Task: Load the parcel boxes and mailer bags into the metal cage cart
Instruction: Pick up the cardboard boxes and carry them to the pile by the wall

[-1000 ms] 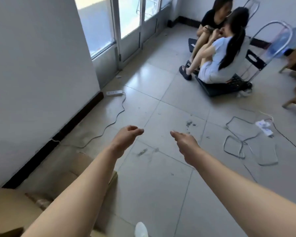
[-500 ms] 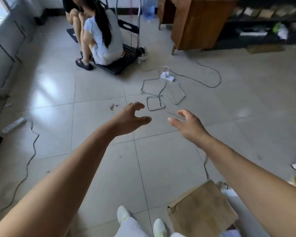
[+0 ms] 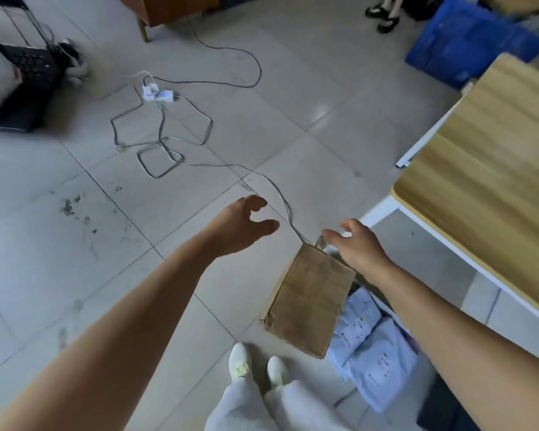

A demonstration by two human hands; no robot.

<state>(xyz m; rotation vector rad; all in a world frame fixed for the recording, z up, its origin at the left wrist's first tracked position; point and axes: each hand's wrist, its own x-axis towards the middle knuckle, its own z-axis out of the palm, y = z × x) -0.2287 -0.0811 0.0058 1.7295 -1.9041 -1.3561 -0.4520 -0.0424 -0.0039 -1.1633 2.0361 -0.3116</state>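
The parcel box is gripped by neither hand. The right hand is spread loosely over its far corner, near the table. The left hand is held wide open, farther from the table. Mailer bags are piled between box and table.

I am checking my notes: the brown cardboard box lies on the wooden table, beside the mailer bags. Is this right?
Not quite. In the head view the cardboard box lies on the floor, not on the wooden table; it is beside the mailer bags.
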